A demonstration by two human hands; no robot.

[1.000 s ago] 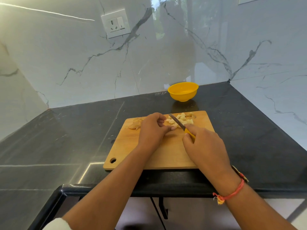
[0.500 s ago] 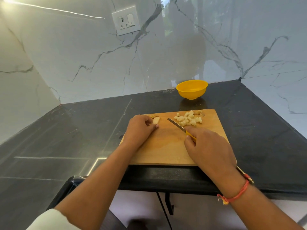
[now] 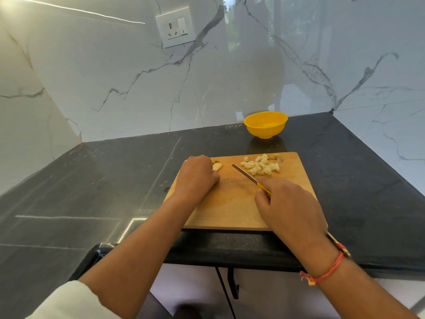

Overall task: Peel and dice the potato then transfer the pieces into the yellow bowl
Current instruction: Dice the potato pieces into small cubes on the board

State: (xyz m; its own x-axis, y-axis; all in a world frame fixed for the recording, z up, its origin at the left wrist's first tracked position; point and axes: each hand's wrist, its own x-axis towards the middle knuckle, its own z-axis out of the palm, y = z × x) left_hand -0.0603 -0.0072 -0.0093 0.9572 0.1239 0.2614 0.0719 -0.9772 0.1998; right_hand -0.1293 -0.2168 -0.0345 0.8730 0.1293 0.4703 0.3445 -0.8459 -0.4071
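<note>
A wooden cutting board (image 3: 232, 210) lies on the black counter. Several pale potato dice (image 3: 261, 165) are heaped at its far right. My left hand (image 3: 195, 178) sits at the board's far left corner with fingers curled on an uncut potato piece (image 3: 217, 166). My right hand (image 3: 289, 208) grips the yellow handle of a small knife (image 3: 245, 174); its blade points away and to the left, between the piece and the dice. The yellow bowl (image 3: 266, 124) stands behind the board near the wall, apart from both hands.
Marble walls enclose the black counter (image 3: 92, 192) at the back, left and right. A wall socket (image 3: 176, 27) is mounted high on the back wall. The counter's front edge runs just under the board.
My left hand has moved left from the diced pile to the uncut piece at the board's far left corner. The knife has come off the dice and now lies between the two.
</note>
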